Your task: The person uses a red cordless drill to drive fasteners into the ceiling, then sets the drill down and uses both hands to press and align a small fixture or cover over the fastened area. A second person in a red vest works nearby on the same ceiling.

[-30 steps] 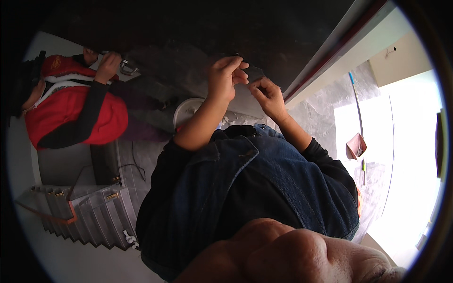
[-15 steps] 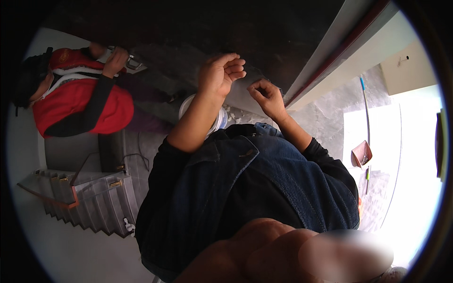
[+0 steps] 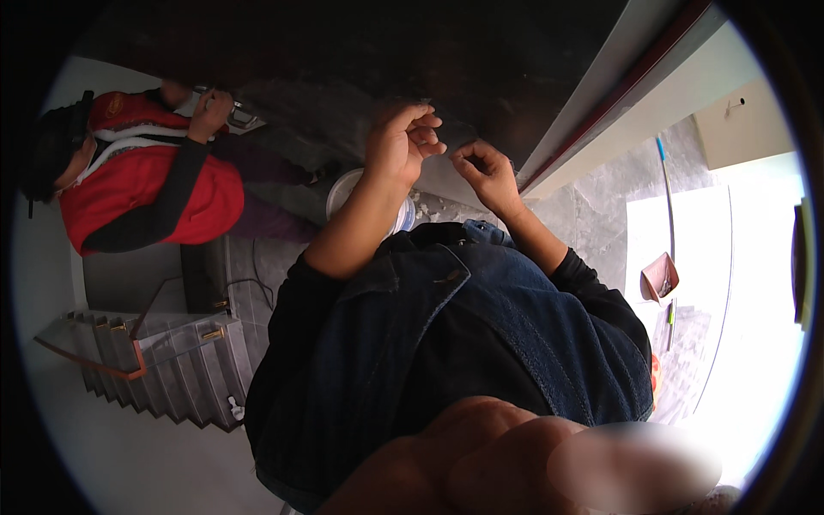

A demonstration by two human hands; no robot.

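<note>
"What's closest?"

"The wearer's denim vest (image 3: 549, 318), across the lower middle. Above it, near the centre of the frame, both bare hands are raised, just apart from each other."

"And the grip?"

"The left hand (image 3: 402, 142) has its fingers loosely curled and parted, with nothing visible in it. The right hand (image 3: 489, 176) bends thumb and forefinger toward each other; I can't tell whether they pinch something small."

"Where's the thing they're nearest to?"

"The dark panel (image 3: 498, 60), filling the top of the frame beyond the fingers. Whether they touch it, I can't tell."

"Which step is this?"

"I'd judge fine finger work, close to that panel. The next move would call for a light, precise touch, with the fingertips kept in sight."

"Farther out?"

"A white bucket (image 3: 404, 216), partly hidden behind the left forearm. At upper left, a co-worker in a red vest (image 3: 163, 197) has a hand by a metal handle (image 3: 245, 116). A pinkish dustpan (image 3: 659, 279) is at right, stairs (image 3: 163, 378) at lower left."
</note>
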